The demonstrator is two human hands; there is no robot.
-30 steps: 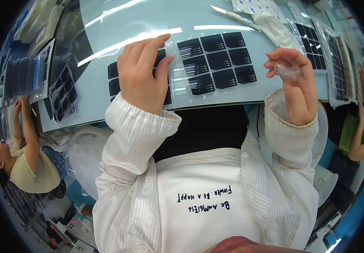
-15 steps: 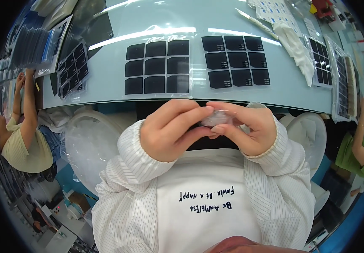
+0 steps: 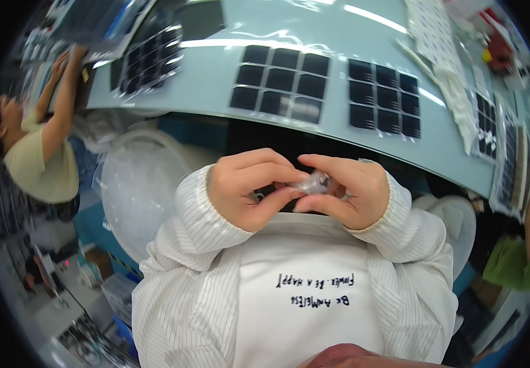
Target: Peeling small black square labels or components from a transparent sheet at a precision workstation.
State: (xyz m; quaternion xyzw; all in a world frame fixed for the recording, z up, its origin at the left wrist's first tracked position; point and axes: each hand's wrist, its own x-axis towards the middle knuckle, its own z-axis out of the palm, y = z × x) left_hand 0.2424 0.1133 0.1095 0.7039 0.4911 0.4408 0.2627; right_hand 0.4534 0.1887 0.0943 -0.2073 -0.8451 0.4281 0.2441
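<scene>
Hands drawn closer to chest vs before, left hand point(image 3: 249, 190) & right hand point(image 3: 344, 190) both pinching small clear film piece point(image 3: 312, 183)

Left hand point(image 3: 249, 190) and right hand point(image 3: 344, 190), fingertips meeting, pinch a small clear plastic piece point(image 3: 313, 183) close before the chest. Beyond: pale blue table point(image 3: 216, 80) bearing two sheets of dark square cells, one far left point(image 3: 282, 83), one far right point(image 3: 384, 97). Another person point(image 3: 34, 153) at left edge.
</scene>
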